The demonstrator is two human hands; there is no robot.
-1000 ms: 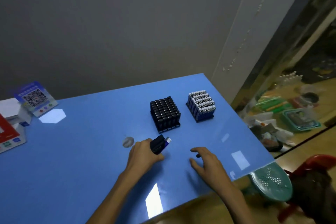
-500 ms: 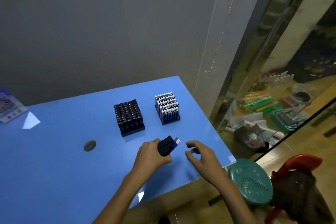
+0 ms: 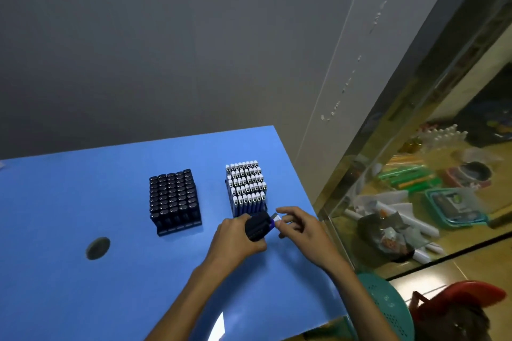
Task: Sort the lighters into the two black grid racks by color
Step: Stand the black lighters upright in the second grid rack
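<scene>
1. Lighters point(image 3: 258, 225), a dark bundle of them, sit clenched in the left hand point(image 3: 237, 241), just in front of the right-hand rack and above the blue table point(image 3: 83, 285).
2. The left hand's fingers wrap around the bundle from below and behind, so the bundle tilts with its tops pointing up and to the right.
3. One blue lighter with a white top point(image 3: 274, 220) sticks out of the bundle's upper right end.
4. The right hand point(image 3: 302, 232) meets that end, its thumb and forefinger pinching the white top; the other fingers curl loosely underneath. The grip looks firm, though the blur there makes it hard to be sure.
5. Both bare forearms come in from the lower edge of the view and cross the table's near side.
6. Just behind the hands stands the rack of blue lighters point(image 3: 246, 188), filled with upright white-topped pieces in close rows; its near edge is partly hidden by the bundle.
7. To the left of it, apart by a strip of bare table, stands the rack of black lighters point(image 3: 174, 199), also packed with upright pieces.
8. Farther left, near the table's front, lies a dark round spot point(image 3: 97, 248) on the surface.
9. A grey wall point(image 3: 166, 50) rises behind the table.
10. A green stool point(image 3: 388, 304) stands beside the table's right corner, on the floor.
</scene>
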